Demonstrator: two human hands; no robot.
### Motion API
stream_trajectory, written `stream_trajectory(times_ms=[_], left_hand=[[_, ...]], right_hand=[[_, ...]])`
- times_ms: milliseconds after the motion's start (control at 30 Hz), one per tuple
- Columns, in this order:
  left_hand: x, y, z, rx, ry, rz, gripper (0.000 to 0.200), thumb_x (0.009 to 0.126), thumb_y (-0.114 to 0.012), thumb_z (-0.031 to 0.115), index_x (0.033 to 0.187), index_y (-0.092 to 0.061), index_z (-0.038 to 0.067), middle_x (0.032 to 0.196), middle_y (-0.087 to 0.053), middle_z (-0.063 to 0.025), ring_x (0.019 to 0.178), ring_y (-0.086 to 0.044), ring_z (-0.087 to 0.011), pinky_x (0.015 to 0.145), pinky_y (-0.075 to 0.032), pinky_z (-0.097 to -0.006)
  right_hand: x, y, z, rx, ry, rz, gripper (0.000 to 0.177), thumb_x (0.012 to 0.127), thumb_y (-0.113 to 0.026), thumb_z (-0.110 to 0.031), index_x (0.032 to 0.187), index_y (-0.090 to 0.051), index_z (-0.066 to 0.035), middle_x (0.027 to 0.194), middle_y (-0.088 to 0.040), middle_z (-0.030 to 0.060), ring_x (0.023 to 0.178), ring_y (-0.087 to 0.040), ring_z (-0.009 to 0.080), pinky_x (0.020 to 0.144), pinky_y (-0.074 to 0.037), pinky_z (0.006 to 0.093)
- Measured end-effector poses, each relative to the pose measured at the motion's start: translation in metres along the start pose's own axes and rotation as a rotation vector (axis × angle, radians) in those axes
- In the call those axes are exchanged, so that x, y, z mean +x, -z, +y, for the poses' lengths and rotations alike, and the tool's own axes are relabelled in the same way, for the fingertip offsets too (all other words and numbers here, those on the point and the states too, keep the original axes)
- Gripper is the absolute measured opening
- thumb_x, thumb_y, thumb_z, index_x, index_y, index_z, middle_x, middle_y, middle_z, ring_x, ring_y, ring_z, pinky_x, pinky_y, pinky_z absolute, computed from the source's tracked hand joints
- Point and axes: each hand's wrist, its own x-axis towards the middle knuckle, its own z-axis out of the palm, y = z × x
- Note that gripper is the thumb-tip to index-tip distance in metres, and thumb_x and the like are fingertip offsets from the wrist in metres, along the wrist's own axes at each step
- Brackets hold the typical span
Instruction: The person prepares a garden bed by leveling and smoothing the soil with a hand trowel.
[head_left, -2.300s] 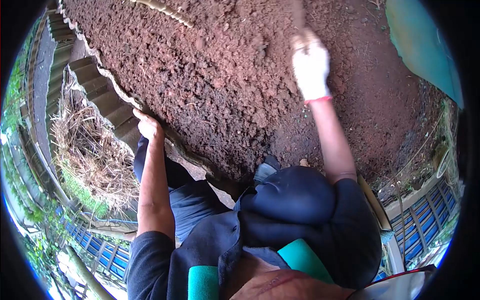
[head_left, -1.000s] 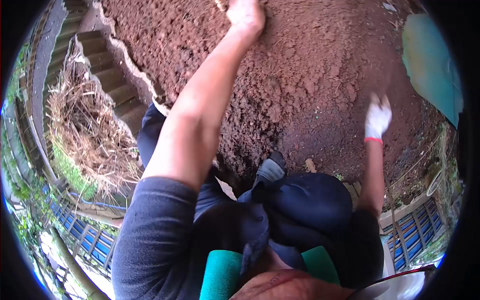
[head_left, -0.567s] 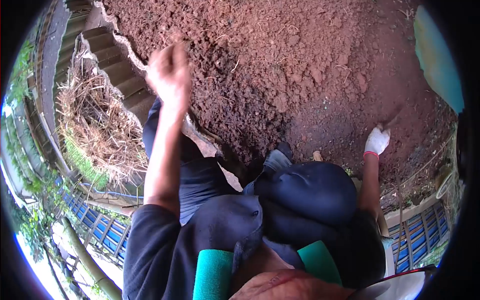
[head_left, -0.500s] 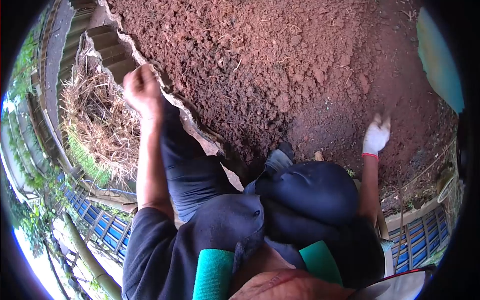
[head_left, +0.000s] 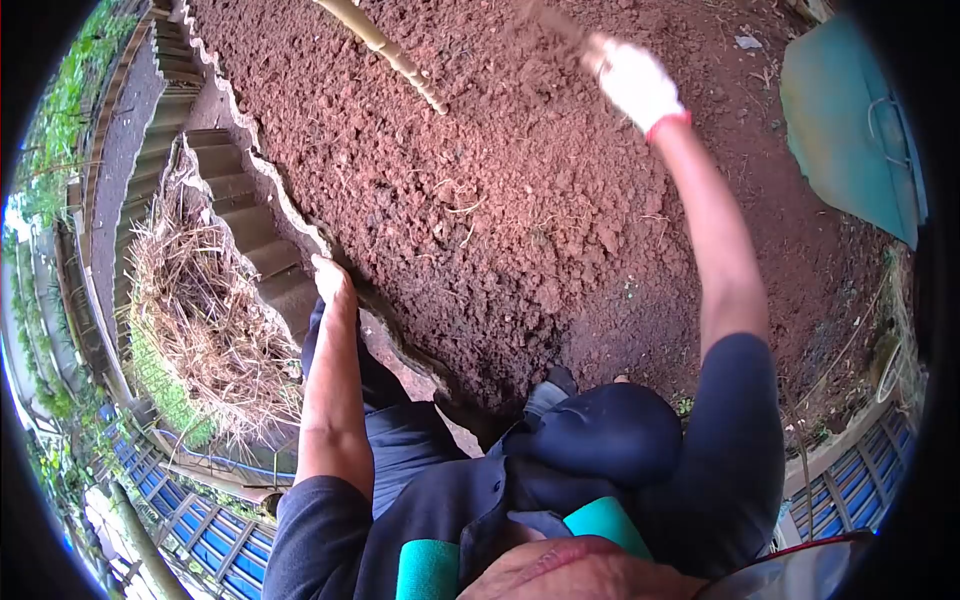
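Note:
My bare left hand (head_left: pixel 334 283) is closed at the wavy upper edge of a corrugated sheet (head_left: pixel 282 198) that borders the soil; its fingertips are partly hidden. My right hand (head_left: pixel 636 84), in a white glove with a red cuff, reaches far out over the reddish-brown loose soil (head_left: pixel 540 170). Its fingers are bent together and soiled at the tips. From them a blurred brown streak (head_left: pixel 552 22) runs up and left; whether it is a tool or flying soil I cannot make out.
A pale stick (head_left: pixel 385 48) slants over the soil at the top. Dry straw (head_left: pixel 205 320) is heaped left of the corrugated sheet. A green-blue panel (head_left: pixel 850 130) stands at the right. My bent knee (head_left: pixel 610 435) is close to the soil's near edge.
My right hand has swung from low on the right up and leftward over the soil. The left hand has come down onto the sheet's edge. The pale stick has come into view.

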Motion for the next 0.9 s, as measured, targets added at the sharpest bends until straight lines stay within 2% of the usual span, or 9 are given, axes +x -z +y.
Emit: stream_trajectory(times_ms=[367, 433, 500, 567, 633, 667, 800, 833, 900], left_hand=[[-0.077, 0.007, 0.005, 0.132, 0.047, 0.224, 0.091, 0.095, -0.025, 0.065, 0.085, -0.065, -0.017, 0.083, -0.067, -0.0292, 0.085, -0.067, -0.0405, 0.079, -0.052, -0.0423], [-0.086, 0.011, 0.015, 0.090, 0.067, 0.213, 0.091, 0.096, -0.025, 0.064, 0.085, -0.065, -0.016, 0.082, -0.067, -0.0288, 0.084, -0.067, -0.0399, 0.078, -0.053, -0.0410], [-0.078, 0.007, 0.014, 0.081, 0.092, 0.206, 0.091, 0.096, -0.025, 0.064, 0.085, -0.065, -0.017, 0.082, -0.067, -0.0288, 0.085, -0.067, -0.0395, 0.078, -0.052, -0.0407], [-0.078, 0.006, 0.011, 0.093, 0.110, 0.210, 0.091, 0.096, -0.025, 0.063, 0.085, -0.064, -0.018, 0.083, -0.067, -0.0291, 0.086, -0.067, -0.0401, 0.080, -0.052, -0.0407], [-0.086, 0.011, 0.018, 0.068, 0.042, 0.170, 0.092, 0.096, -0.024, 0.063, 0.088, -0.064, -0.019, 0.086, -0.067, -0.0308, 0.088, -0.067, -0.0408, 0.081, -0.052, -0.0409], [-0.084, 0.009, 0.018, 0.062, 0.086, 0.186, 0.091, 0.096, -0.024, 0.063, 0.090, -0.064, -0.019, 0.088, -0.067, -0.0310, 0.089, -0.066, -0.0408, 0.082, -0.052, -0.0409], [-0.067, -0.005, 0.000, 0.221, 0.007, 0.296, 0.079, 0.100, -0.024, 0.054, 0.087, -0.067, -0.011, 0.083, -0.069, -0.0250, 0.077, -0.069, -0.0350, 0.071, -0.055, -0.0374], [-0.063, -0.005, 0.001, 0.331, -0.030, 0.290, 0.068, 0.101, -0.025, 0.049, 0.091, -0.067, -0.005, 0.075, -0.068, -0.0192, 0.067, -0.068, -0.0324, 0.063, -0.054, -0.0361], [-0.059, -0.007, -0.003, 0.443, -0.105, 0.295, 0.054, 0.103, -0.029, 0.042, 0.101, -0.065, 0.001, 0.066, -0.067, -0.0138, 0.059, -0.066, -0.0314, 0.056, -0.054, -0.0363]], right_hand=[[-0.066, -0.013, -0.016, -0.034, 0.092, -0.018, 0.040, 0.098, -0.046, -0.036, 0.134, -0.053, -0.019, 0.114, -0.065, 0.0142, 0.100, -0.065, 0.0320, 0.081, -0.053, 0.0451], [-0.085, 0.033, -0.078, -0.018, -0.369, -0.643, 0.041, 0.096, -0.049, -0.035, 0.129, -0.056, -0.012, 0.099, -0.069, 0.0145, 0.083, -0.068, 0.0256, 0.070, -0.055, 0.0401], [-0.126, -0.010, -0.021, -0.143, 0.484, 0.062, 0.042, 0.095, -0.052, -0.036, 0.128, -0.057, -0.010, 0.079, -0.069, 0.0096, 0.057, -0.062, 0.0171, 0.048, -0.050, 0.0324], [-0.117, 0.058, -0.083, 0.026, -0.239, -0.530, 0.042, 0.094, -0.056, -0.034, 0.128, -0.057, -0.010, 0.092, -0.071, 0.0117, 0.076, -0.068, 0.0182, 0.065, -0.055, 0.0322], [-0.127, 0.037, -0.064, 0.354, -0.383, -0.101, 0.040, 0.093, -0.059, -0.032, 0.125, -0.060, -0.009, 0.093, -0.071, 0.0109, 0.079, -0.066, 0.0147, 0.067, -0.054, 0.0308], [-0.130, 0.003, -0.040, 0.416, -0.091, 0.310, 0.036, 0.092, -0.060, -0.029, 0.122, -0.062, -0.008, 0.092, -0.071, 0.0102, 0.073, -0.064, 0.0140, 0.062, -0.051, 0.0283], [-0.163, 0.000, -0.101, 0.257, -0.346, -0.544, 0.041, 0.090, -0.062, -0.030, 0.120, -0.062, -0.003, 0.108, -0.068, 0.0179, 0.095, -0.067, 0.0252, 0.080, -0.052, 0.0335], [-0.191, -0.050, -0.068, 0.244, 0.157, -0.110, 0.046, 0.090, -0.064, -0.029, 0.125, -0.057, 0.001, 0.086, -0.070, 0.0111, 0.070, -0.066, 0.0166, 0.065, -0.052, 0.0295], [-0.189, -0.015, -0.105, 0.493, -0.217, -0.287, 0.048, 0.089, -0.065, -0.031, 0.123, -0.058, 0.002, 0.095, -0.070, 0.0165, 0.081, -0.068, 0.0226, 0.072, -0.053, 0.0327]])
